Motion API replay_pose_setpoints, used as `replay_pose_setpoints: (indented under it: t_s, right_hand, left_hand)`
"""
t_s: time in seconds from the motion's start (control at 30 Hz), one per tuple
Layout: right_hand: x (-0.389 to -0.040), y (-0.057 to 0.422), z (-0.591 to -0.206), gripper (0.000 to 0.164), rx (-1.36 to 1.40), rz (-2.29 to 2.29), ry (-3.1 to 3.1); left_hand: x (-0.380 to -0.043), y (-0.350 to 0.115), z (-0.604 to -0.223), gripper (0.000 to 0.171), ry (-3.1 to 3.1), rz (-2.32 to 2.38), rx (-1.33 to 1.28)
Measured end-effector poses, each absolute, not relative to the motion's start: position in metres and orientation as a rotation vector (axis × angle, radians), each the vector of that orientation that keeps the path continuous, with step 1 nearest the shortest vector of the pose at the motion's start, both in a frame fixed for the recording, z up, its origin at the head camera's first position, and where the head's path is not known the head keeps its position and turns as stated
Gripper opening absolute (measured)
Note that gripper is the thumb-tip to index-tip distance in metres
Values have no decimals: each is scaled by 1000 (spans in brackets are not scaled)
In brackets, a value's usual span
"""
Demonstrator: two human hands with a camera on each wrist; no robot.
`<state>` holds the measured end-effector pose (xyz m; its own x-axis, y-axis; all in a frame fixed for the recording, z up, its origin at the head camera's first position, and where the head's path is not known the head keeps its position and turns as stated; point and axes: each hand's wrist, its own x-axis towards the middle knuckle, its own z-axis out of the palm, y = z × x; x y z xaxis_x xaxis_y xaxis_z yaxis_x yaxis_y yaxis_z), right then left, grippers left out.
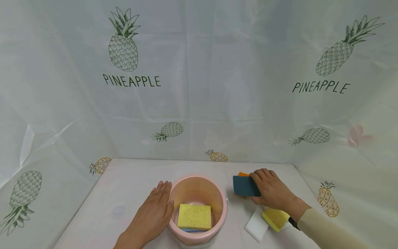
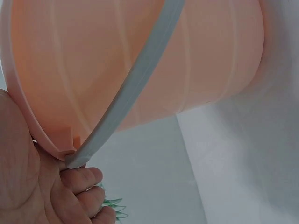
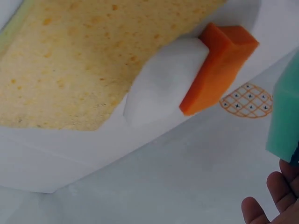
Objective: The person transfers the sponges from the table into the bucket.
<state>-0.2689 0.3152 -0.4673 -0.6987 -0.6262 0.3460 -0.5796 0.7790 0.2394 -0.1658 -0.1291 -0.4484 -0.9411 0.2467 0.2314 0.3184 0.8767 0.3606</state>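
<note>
My left hand (image 1: 154,211) rests against the left rim of a pink bucket (image 1: 199,237), its fingers straight. In the left wrist view, its fingers lie beside the end of the bucket's grey handle (image 2: 124,95). A yellow sponge (image 1: 194,215) lies in the bucket on top of something blue (image 1: 194,230). To the right of the bucket, my right hand (image 1: 273,186) grips a sponge with a dark scouring face (image 1: 245,186). The right wrist view shows the green foam side of this sponge (image 3: 284,112). Part of an orange sponge (image 1: 244,174) shows behind it.
A white sponge (image 1: 257,224) and another yellow sponge (image 1: 276,218) lie on the table below my right wrist. In the right wrist view, a white piece (image 3: 166,77) sits against the orange sponge. Pineapple-print sheets (image 1: 214,86) enclose the table at the back and sides.
</note>
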Motion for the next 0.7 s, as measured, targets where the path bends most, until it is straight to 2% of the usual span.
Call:
replay_pose_setpoints:
  t_s: [0.7]
  right_hand:
    - [-274,302,-448,82,866,-127,-2482]
  left_hand:
    - [-165,-129,-447,58,-2870,-558,-440]
